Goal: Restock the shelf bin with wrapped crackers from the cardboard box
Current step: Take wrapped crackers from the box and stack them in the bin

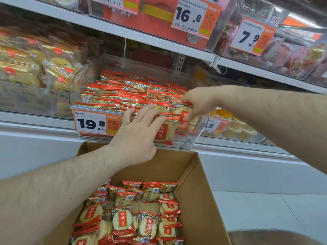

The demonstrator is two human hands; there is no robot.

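Nearest, the cardboard box (200, 191) stands open below the shelf, its floor partly covered with wrapped crackers (123, 218) in red-and-clear packets. Above its far edge sits the clear bin (192, 137), already heaped with packets (131, 94). The left hand (139, 133) reaches over the bin's front lip, fingers spread and straight, tips resting on the packets. The right hand (196, 103), fingers curled, pinches a packet (185, 117) at the bin's right end. The bin's tag (97, 122) reads 19.8; tags above read 16.8 (192, 16) and 7.9 (251, 37).
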